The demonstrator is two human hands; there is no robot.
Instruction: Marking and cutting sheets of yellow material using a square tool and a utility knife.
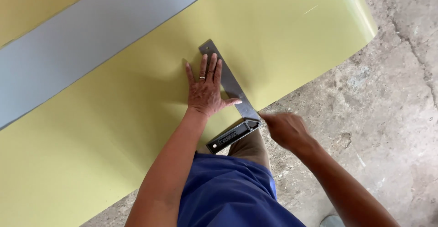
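Note:
A metal try square (pixel 232 88) lies on a pale yellow sheet (pixel 114 131), its dark stock (pixel 230 136) hooked against the sheet's near edge. My left hand (pixel 206 88) rests flat on the sheet with fingers spread, pressing against the square's steel blade; it wears a ring. My right hand (pixel 285 129) is blurred, fingers closed, at the corner of the square by the sheet's edge. Whether it holds a thin marking tool I cannot tell.
A grey sheet or strip (pixel 86 35) crosses diagonally beyond the yellow sheet. Rough concrete floor (pixel 388 99) spreads to the right. My knee (pixel 248 149) and blue shorts (pixel 228 195) are below, close to the sheet's edge.

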